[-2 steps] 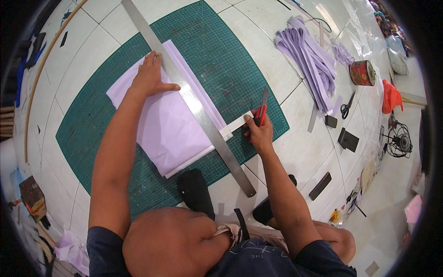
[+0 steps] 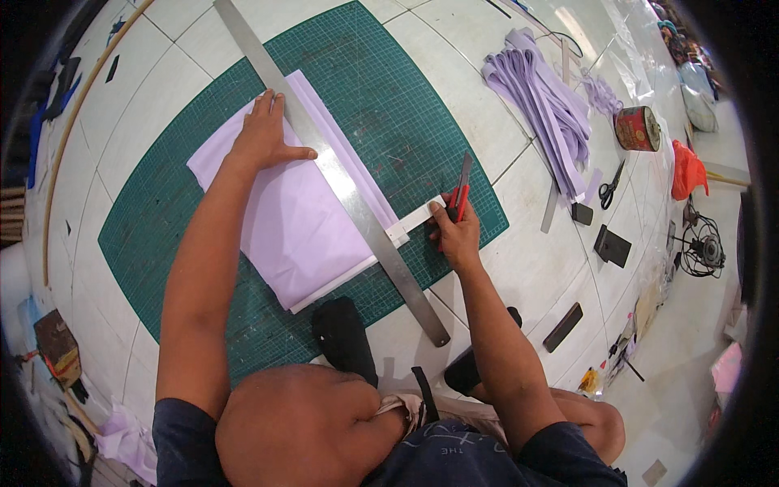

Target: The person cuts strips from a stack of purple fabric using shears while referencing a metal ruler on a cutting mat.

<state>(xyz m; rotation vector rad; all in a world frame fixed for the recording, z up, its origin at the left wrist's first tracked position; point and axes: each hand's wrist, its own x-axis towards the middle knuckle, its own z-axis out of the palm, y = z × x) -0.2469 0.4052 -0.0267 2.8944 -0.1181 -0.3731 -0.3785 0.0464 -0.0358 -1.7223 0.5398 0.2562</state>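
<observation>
A folded piece of lilac fabric [image 2: 300, 211] lies on a green cutting mat [image 2: 398, 105]. Across it, slanting from upper left to lower right, rests a long steel ruler [image 2: 345, 188]. My left hand [image 2: 266, 140] presses flat on the fabric with fingers spread, its thumb and fingertips against the ruler's left edge. To the right, my right hand [image 2: 458, 233] grips a red utility knife [image 2: 459, 203], blade pointing away from me, together with a short white measuring strip [image 2: 418, 216]. The strip's far end reaches the fabric's edge beside the ruler.
A bundle of lilac fabric strips [image 2: 548, 105] lies on the tiled floor at right. Around it are a round tin [image 2: 637, 128], black scissors [image 2: 612, 187], a red plastic bag [image 2: 689, 169] and several dark blocks [image 2: 613, 246]. My black-socked foot [image 2: 344, 334] touches the mat's near edge.
</observation>
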